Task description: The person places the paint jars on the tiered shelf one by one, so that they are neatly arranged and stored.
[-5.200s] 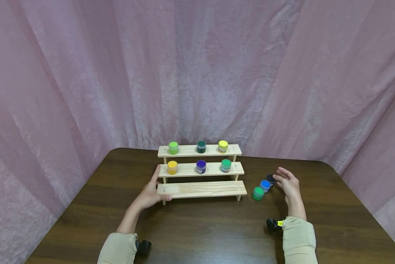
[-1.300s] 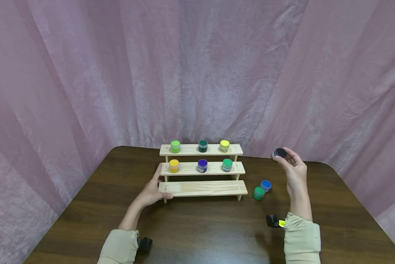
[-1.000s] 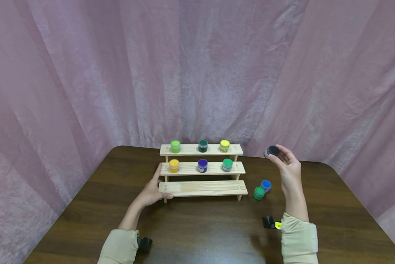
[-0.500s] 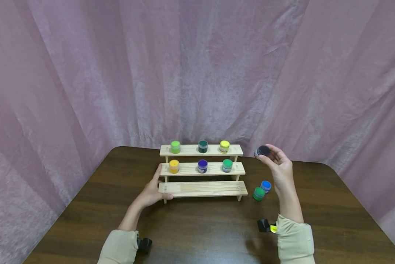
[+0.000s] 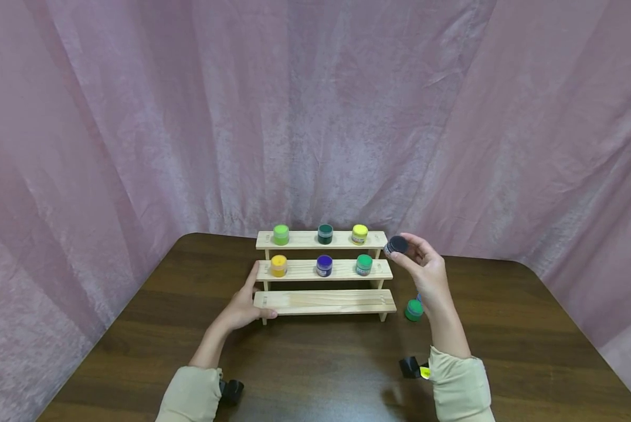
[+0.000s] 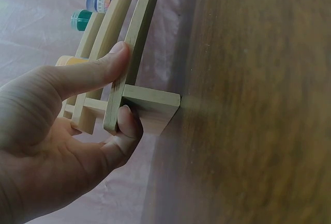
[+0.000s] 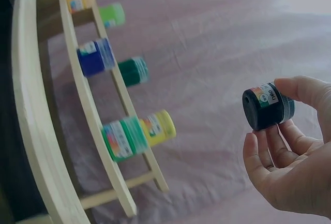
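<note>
My right hand (image 5: pixel 426 269) pinches a black paint jar (image 5: pixel 397 245) between thumb and fingers, held up beside the right end of a three-tier wooden rack (image 5: pixel 323 302). In the right wrist view the black paint jar (image 7: pixel 268 105) shows a colourful label. My left hand (image 5: pixel 240 306) grips the rack's left end; in the left wrist view its thumb lies on the lowest board (image 6: pixel 137 43) and a finger curls beneath. On the top tier stand light green (image 5: pixel 281 235), dark green (image 5: pixel 325 234) and yellow (image 5: pixel 359 234) jars. Orange-yellow (image 5: pixel 278 266), purple (image 5: pixel 324 266) and green (image 5: pixel 363 265) jars stand on the middle tier.
A green jar (image 5: pixel 413 310) stands on the dark wooden table (image 5: pixel 326 363) right of the rack. Behind it a blue jar (image 5: pixel 419 298) is mostly hidden by my right wrist. A pink curtain (image 5: pixel 315 117) hangs behind the table.
My right hand has picked up the black paint jar from beside the blue one, lifted it, and carried it left toward the rack. My left hand keeps its grip on the rack.
</note>
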`<state>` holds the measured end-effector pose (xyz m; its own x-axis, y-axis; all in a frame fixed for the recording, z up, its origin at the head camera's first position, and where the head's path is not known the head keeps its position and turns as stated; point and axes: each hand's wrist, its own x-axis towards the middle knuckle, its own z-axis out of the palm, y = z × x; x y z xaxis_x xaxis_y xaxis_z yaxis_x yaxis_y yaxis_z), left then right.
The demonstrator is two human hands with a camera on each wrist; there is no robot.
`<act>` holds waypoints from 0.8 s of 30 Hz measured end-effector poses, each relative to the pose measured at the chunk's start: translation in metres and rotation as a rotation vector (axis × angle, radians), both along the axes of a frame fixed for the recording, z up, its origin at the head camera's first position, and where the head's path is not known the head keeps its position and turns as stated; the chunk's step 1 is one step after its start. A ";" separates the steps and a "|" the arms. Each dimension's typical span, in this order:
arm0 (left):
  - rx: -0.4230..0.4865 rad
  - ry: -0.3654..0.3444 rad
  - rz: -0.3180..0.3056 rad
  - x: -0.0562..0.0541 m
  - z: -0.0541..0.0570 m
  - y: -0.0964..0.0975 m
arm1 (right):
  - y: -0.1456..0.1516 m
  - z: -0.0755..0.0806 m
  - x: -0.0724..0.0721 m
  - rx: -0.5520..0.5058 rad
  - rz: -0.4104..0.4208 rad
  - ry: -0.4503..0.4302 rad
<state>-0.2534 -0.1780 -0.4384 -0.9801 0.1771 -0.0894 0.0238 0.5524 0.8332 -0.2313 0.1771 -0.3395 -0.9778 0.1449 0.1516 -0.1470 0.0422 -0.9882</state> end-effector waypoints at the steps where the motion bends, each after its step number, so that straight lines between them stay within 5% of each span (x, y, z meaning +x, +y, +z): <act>1: -0.001 0.000 0.000 0.000 0.000 0.000 | -0.003 -0.001 0.000 0.009 0.016 -0.002; 24: 0.010 0.010 -0.004 0.002 0.000 0.001 | -0.083 -0.038 -0.008 0.129 0.289 0.008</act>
<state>-0.2517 -0.1771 -0.4383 -0.9802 0.1823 -0.0779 0.0345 0.5435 0.8387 -0.2394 0.0942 -0.3774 -0.9743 -0.1600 0.1588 -0.1793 0.1228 -0.9761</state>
